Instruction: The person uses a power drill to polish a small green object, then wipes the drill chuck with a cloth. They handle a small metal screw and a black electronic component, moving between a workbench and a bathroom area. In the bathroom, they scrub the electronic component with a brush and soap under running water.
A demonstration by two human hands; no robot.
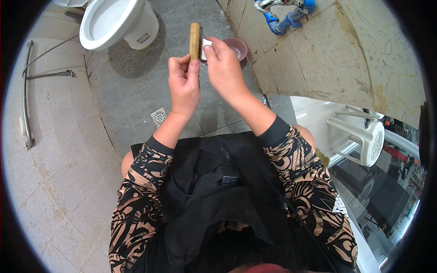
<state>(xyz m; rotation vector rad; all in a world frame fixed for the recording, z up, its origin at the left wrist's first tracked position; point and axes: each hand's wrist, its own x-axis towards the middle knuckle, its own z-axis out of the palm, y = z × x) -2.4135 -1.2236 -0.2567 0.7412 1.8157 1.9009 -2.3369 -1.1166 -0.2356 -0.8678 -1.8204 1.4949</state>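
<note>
A wooden-backed brush (195, 40) with dark bristles stands upright in my left hand (185, 88), whose thumb and fingers close round its lower end. The bristles point right. Right beside them, my right hand (224, 66) pinches a small white piece (205, 43); the fingers hide part of it, and I cannot make out its kind. It is very close to the bristles; whether they touch I cannot tell. Partly behind my right hand, a pink bowl (241, 45) with something pale inside rests on the grey tiled floor (177, 13).
A white toilet (139, 27) stands at the far left. Blue pipe fittings (291, 20) stick out from the tiled wall (318, 54) at the far right. A floor drain (159, 117) lies left of my forearms. To the right is a white plastic stool (373, 141); a metal bar (28, 91) lines the left.
</note>
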